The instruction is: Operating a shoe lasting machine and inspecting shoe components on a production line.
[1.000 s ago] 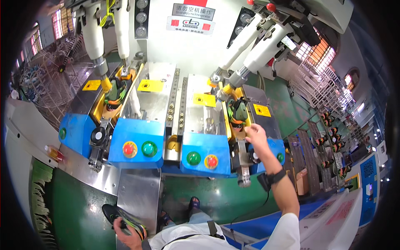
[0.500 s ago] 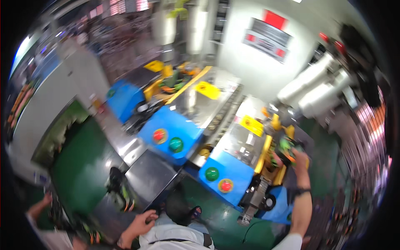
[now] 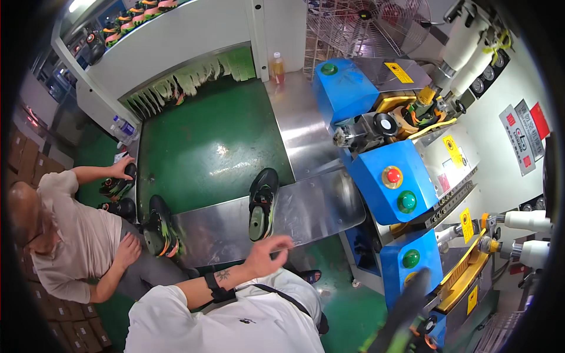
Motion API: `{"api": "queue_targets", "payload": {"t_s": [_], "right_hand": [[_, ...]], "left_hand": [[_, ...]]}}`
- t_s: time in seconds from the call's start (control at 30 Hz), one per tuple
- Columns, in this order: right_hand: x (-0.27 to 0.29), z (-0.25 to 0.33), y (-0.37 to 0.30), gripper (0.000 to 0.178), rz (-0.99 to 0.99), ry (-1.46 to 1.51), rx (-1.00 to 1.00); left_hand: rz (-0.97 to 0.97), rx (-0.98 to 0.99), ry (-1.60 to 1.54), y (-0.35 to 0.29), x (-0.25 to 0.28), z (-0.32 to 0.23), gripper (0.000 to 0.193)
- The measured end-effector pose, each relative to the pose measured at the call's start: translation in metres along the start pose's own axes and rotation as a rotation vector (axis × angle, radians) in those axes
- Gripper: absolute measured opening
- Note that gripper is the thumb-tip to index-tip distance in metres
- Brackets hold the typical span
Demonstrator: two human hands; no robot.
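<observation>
Head | L hand [image 3: 263,256]: grip spread | R grip: can't tell | 2 shoes [image 3: 262,200] at mtl ledge [image 3: 318,212]

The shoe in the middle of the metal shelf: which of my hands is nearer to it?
Left. Your left hand is just below the shoe in the picture, not gripping it. Your right hand cannot be made out in this view.

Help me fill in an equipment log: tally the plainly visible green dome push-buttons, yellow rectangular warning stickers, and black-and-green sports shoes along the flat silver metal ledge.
Green dome push-buttons: 3
Yellow rectangular warning stickers: 4
Black-and-green sports shoes along the flat silver metal ledge: 2
Total: 9
</observation>
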State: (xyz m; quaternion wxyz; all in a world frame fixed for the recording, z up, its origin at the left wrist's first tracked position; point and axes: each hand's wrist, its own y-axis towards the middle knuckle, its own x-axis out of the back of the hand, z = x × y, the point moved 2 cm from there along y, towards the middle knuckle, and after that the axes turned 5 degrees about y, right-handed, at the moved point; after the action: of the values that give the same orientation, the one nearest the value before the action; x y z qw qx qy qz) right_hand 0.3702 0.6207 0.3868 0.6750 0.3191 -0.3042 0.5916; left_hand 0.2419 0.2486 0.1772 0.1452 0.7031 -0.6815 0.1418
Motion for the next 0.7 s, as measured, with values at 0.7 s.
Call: {"api": "queue_targets", "payload": {"t_s": [0.7], "right_hand": [[-0.429, 0.043, 0.176, 0.062, 0.375, 0.264, -0.008]], "left_hand": [[-0.299, 0.317, -0.277, 0.029, 0.047, 0.141, 0.078]]}}
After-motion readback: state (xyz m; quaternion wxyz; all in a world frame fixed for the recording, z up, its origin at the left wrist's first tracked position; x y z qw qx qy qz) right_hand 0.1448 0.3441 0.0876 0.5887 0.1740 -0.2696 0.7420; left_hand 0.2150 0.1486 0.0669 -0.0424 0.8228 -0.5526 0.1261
